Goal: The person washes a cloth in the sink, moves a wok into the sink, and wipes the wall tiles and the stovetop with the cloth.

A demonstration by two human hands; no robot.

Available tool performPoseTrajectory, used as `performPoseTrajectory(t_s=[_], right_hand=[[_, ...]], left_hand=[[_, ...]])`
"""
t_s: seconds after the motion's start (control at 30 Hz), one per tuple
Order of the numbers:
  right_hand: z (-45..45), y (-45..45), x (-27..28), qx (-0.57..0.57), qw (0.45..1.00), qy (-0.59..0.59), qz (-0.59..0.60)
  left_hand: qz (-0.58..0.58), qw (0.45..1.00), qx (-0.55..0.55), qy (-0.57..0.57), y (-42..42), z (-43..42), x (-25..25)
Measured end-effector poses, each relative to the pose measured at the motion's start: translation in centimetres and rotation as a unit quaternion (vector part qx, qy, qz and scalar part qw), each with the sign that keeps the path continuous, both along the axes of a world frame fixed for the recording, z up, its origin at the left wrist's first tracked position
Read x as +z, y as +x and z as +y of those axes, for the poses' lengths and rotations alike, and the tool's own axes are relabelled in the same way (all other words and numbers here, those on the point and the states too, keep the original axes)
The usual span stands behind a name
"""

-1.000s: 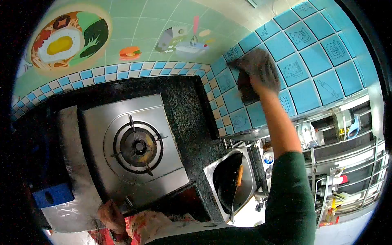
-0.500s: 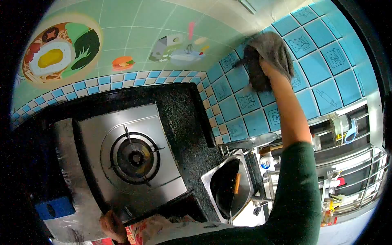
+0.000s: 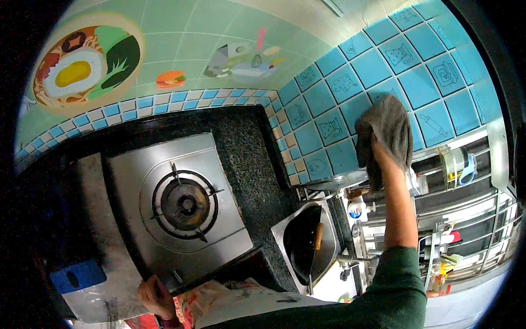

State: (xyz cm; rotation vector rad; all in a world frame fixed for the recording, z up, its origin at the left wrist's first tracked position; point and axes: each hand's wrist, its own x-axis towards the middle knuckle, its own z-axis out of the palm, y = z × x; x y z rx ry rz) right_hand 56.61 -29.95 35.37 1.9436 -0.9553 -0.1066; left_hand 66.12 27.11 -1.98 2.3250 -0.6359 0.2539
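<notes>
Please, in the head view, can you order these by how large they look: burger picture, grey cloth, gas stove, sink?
1. Gas stove
2. Grey cloth and sink: too alike to rank
3. Burger picture

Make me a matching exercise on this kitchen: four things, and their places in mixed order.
1. Grey cloth
2. Round burner
3. Black pan
4. Left hand

A. Inside the metal sink
B. At the edge of the steel stovetop
C. In the right hand, by the blue tiles
D. Surrounded by the stovetop's steel

Pairs: 1-C, 2-D, 3-A, 4-B
</notes>
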Motion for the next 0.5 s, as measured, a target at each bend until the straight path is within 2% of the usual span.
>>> performPoseTrajectory(t_s=[0.07, 0.13, 0.2, 0.27, 0.33, 0.43, 0.5], right_hand=[[-5.4, 2.7, 0.9, 0.153, 0.982, 0.044, -0.101], [-8.1, 8.6, 2.0, 0.054, 0.978, 0.080, -0.186], [-9.1, 14.1, 3.2, 0.074, 0.967, 0.112, -0.216], [-12.5, 16.5, 2.2, 0.096, 0.968, 0.089, -0.215], [-13.4, 16.4, 1.7, 0.108, 0.970, 0.067, -0.210], [-12.9, 14.7, 2.2, 0.138, 0.965, 0.124, -0.183], [-10.9, 10.0, -0.2, 0.174, 0.979, 0.054, -0.092]], left_hand=[[0.092, 0.996, -0.001, -0.018, 0.1, -0.3, 0.6], [0.104, 0.994, -0.009, -0.041, 0.2, -0.1, 0.2], [0.117, 0.991, -0.009, -0.065, -0.4, 0.3, -1.4], [0.103, 0.993, 0.045, -0.041, -1.2, 1.1, -3.6], [0.088, 0.995, 0.047, -0.018, -1.2, 1.1, -3.0], [0.079, 0.996, 0.030, -0.006, -0.5, 0.6, -0.9], [0.087, 0.996, 0.007, -0.012, -0.4, 0.7, -0.6]])
